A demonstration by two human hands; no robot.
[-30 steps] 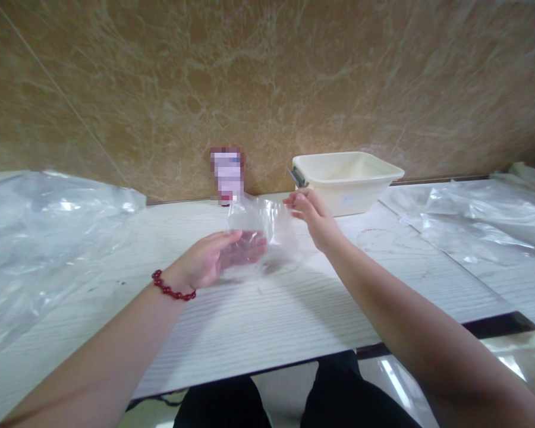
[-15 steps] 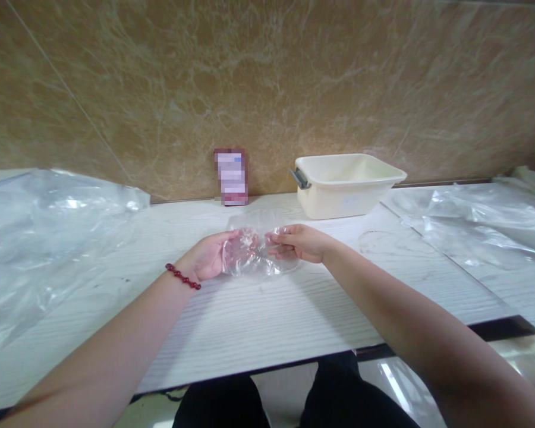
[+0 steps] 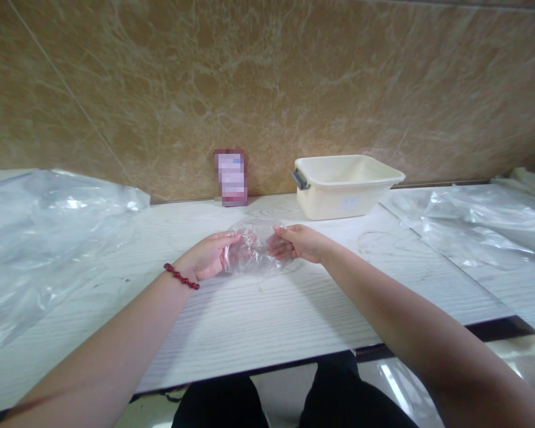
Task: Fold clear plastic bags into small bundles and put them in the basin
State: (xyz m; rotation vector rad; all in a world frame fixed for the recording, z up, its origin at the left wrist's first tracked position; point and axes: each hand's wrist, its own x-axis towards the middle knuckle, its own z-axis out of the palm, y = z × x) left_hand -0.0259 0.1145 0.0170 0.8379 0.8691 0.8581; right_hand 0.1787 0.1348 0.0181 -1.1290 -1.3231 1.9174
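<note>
A crumpled clear plastic bag (image 3: 257,257) is held between my two hands just above the white table, in front of the wall. My left hand (image 3: 214,254) grips its left side, thumb on top and fingers behind the film. On the right side, my right hand (image 3: 296,242) pinches the bag between thumb and fingers, the fingers seen partly through the plastic. Whether anything small lies inside the film cannot be made out. A dark red bead bracelet (image 3: 181,277) circles my left wrist.
A cream plastic bin (image 3: 339,201) with a grey handle stands at the back right. A phone-like object (image 3: 232,178), blurred out, leans on the marble wall (image 3: 267,77). Large clear plastic sheeting (image 3: 66,220) lies at left, more plastic sheeting (image 3: 485,223) at right, on the white table (image 3: 249,333).
The bag's upper part has sunk a little and its film has shifted between my hands. My right thumb has moved slightly up along it. Both hands keep their hold.
</note>
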